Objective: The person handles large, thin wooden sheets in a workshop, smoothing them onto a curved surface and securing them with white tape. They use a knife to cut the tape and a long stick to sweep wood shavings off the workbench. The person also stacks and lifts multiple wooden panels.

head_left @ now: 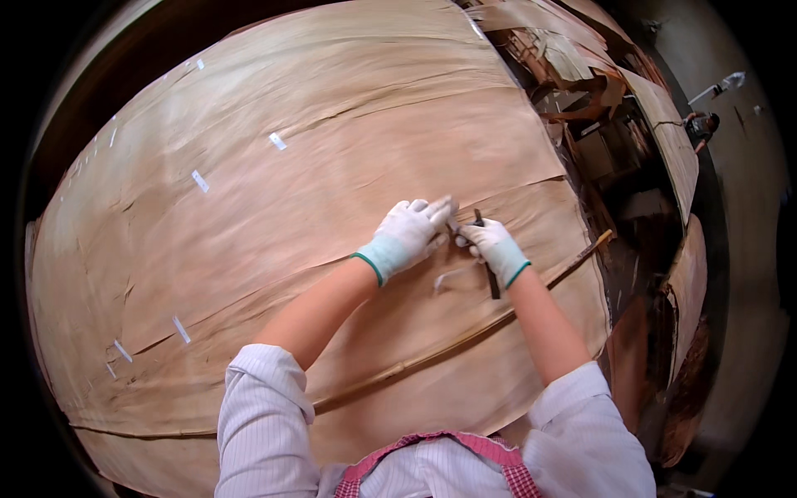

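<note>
A dark, slim tool is gripped in the gloved right hand over the wood-coloured sheet spread out below; whether anything is pinched by the left hand cannot be told. The sheet is judged light, bendy and easily split, best steadied flat-palmed away from its seams. Wide room is offered leftward; the right edge is bordered by torn scraps.

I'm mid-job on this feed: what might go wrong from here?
The left grip sits close to the dark tool in the right grip, so a slip might catch the gloved fingers.

The tan sheet is wrinkled, so the tool might snag and tear it.

The long stick passes beneath the right forearm in this view, so an arm movement could nudge it.
</note>
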